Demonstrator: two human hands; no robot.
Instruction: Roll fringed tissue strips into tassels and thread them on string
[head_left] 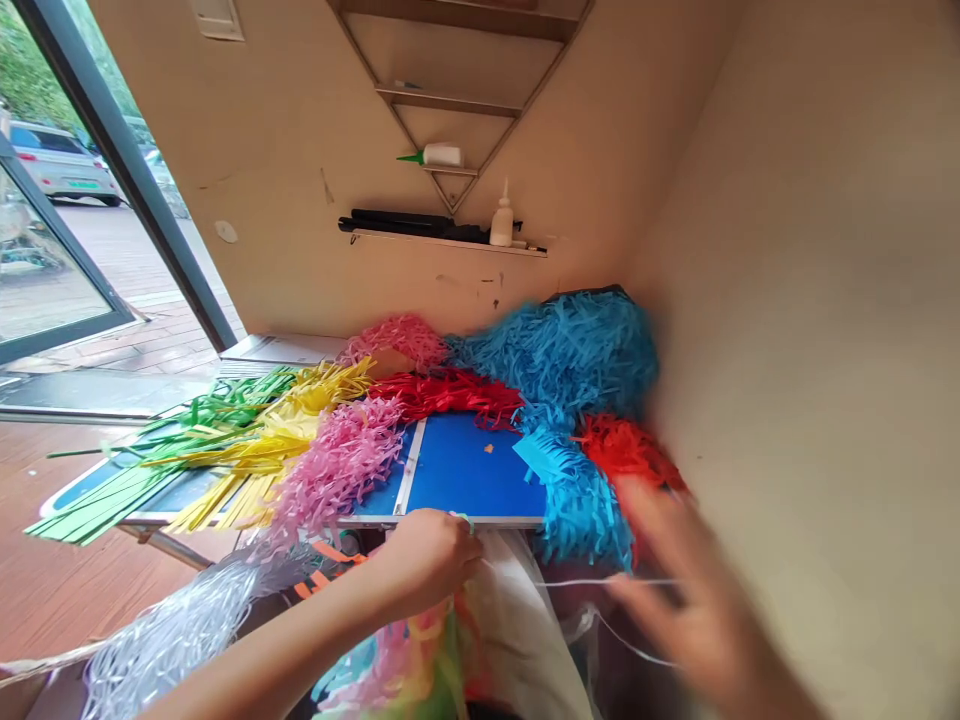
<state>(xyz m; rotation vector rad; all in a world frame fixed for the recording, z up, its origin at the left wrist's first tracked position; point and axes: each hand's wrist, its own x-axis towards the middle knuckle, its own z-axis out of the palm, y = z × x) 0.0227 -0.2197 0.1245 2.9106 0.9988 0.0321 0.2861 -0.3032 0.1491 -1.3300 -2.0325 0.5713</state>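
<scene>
When handling the white cord (574, 582), strung in the head view from the closed left hand (435, 560) to the blurred right hand (701, 630), just short of the blue table (472, 475), pull evenly, avoiding jerks. Cannot tell whether gripped on the right, digits spread apart. Guide the slack length (630, 645) clear of the coloured strips (427, 660) hanging beneath.
</scene>
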